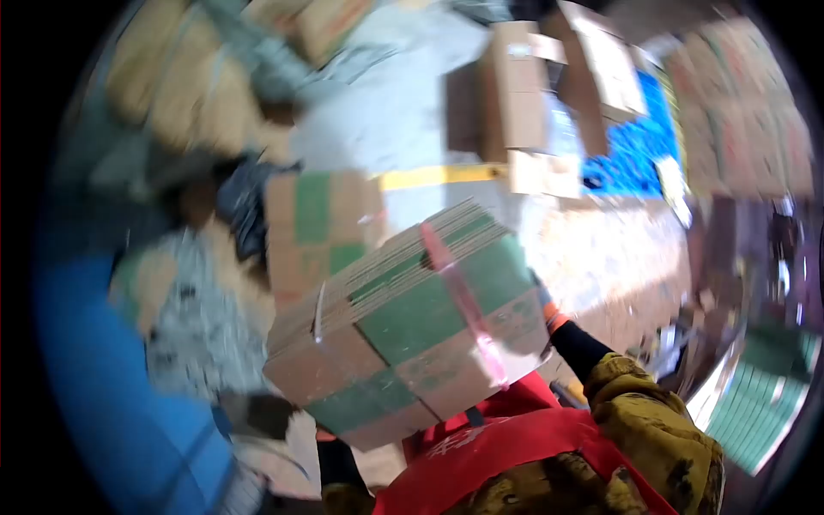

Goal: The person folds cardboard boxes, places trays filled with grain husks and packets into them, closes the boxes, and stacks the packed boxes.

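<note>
A thick bundle of flattened cardboard boxes, brown with green bands, is held tilted in front of my body. A pink strap and a thin white strap go round it. My right hand, in a dark glove with an orange cuff, grips the bundle's right end; its fingertips are hidden. My left hand is at the lower left edge, mostly hidden beneath the bundle, with only a bit of orange cuff showing.
Another green-and-brown cardboard stack lies just beyond the bundle. Wrapped bales stand at far left, near a blue surface. Upright cartons, blue plastic sheeting and stacked cardboard are at the back right. Green stacked sheets are at right.
</note>
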Demonstrator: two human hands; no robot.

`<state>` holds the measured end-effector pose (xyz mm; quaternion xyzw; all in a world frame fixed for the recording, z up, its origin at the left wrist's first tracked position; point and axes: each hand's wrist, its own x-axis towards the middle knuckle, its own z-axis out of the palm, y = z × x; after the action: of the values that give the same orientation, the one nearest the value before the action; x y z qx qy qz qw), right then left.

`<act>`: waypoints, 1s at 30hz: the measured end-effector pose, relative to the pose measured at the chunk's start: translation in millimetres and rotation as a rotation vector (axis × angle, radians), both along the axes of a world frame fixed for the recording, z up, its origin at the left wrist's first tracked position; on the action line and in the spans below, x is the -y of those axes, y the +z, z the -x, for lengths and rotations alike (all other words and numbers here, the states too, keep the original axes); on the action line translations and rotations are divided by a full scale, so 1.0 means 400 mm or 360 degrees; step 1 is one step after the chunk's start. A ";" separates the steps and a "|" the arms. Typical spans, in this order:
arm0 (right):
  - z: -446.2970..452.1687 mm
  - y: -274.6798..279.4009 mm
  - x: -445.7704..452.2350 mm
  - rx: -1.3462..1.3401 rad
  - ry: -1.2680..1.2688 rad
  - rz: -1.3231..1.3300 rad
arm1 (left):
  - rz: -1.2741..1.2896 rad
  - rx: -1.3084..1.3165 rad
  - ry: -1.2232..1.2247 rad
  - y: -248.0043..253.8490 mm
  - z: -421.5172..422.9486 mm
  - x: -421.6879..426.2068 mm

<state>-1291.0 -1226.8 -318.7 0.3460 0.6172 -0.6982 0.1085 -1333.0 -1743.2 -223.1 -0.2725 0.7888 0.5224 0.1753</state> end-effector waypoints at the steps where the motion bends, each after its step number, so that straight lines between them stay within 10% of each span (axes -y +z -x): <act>1: -0.084 -0.008 -0.012 0.0002 0.0032 -0.0146 | -0.0022 -0.0052 -0.0154 0.016 0.058 -0.035; 4: -0.301 -0.063 -0.050 -0.0127 0.0134 -0.0809 | -0.0176 -0.0202 -0.0697 0.021 0.248 -0.273; 9: -0.578 0.220 -0.073 0.0195 -0.1114 -0.0564 | -0.0452 -0.0341 -0.1644 0.118 0.274 -0.903; 17: -1.225 0.514 -0.266 0.0279 -0.2082 -0.0746 | -0.0783 -0.0380 -0.2837 0.369 -0.314 -1.780; 25: -1.919 0.648 -0.481 0.0574 -0.2650 -0.0986 | -0.0823 -0.0232 -0.3453 0.479 -0.918 -2.205; 27: -1.986 0.754 -0.492 -0.0035 -0.2991 -0.1045 | -0.0825 -0.0164 -0.3573 0.467 -1.026 -2.267; 30: -2.255 0.669 -0.553 0.0680 -0.2534 -0.1232 | -0.0835 -0.0062 -0.3701 0.452 -1.160 -2.364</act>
<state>-389.0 -1005.6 -50.9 0.8042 0.3540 -0.2318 -0.4174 -869.0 -797.6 -42.3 0.6578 0.4346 0.1997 0.5818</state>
